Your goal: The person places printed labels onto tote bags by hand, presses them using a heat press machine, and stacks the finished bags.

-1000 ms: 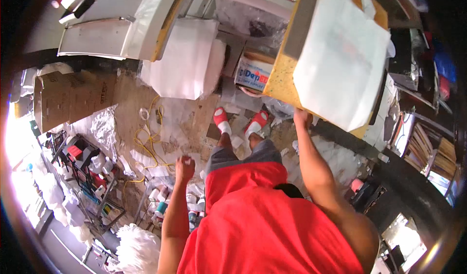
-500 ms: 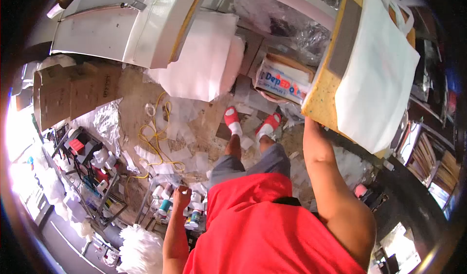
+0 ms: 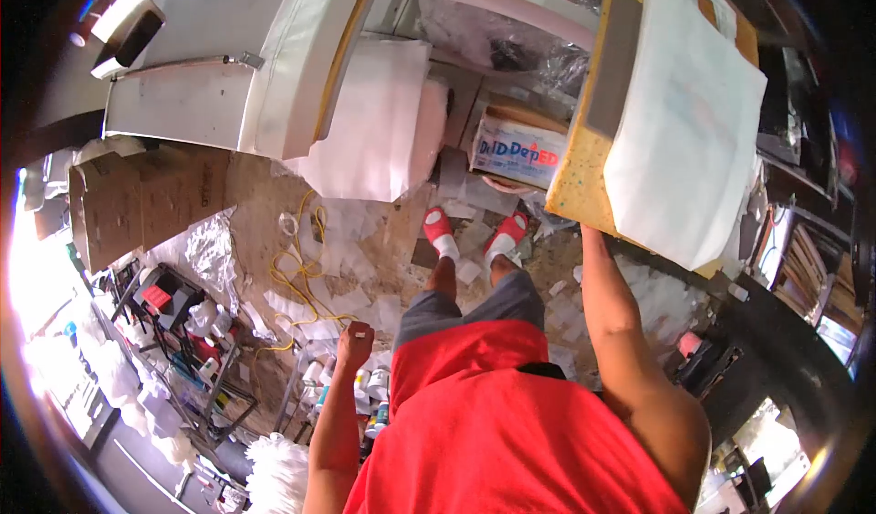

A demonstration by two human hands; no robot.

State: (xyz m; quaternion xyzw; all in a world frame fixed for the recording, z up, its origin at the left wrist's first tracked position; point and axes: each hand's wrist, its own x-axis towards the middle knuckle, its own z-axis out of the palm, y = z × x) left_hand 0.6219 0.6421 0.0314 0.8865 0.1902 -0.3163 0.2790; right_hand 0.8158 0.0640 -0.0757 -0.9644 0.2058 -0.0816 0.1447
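My left hand (image 3: 356, 342) is held low at my left side, fingers curled closed. A small pale spot shows at the fingers, but I cannot make out whether it is a held thing. My right forearm (image 3: 610, 300) reaches under a yellow speckled foam board (image 3: 577, 181), which hides the hand. On top of that board a white fabric bag (image 3: 680, 140) lies flat, its handle (image 3: 721, 12) toward the far end. A grey strip (image 3: 616, 62) runs along the board beside the bag. Further left, a stack of white sheets or bags (image 3: 370, 126) hangs over an edge.
A printed carton (image 3: 518, 149) stands beyond my feet. Brown cardboard boxes (image 3: 146, 195) are at the left, near a tangled yellow cord (image 3: 301, 272) on the floor. Several bottles (image 3: 374, 386) stand beside my left arm. Paper scraps (image 3: 657, 304) litter the floor.
The view has shifted slightly, so the board and bag appear further left. My left hand has moved a little forward, still closed. My right arm stays under the board.
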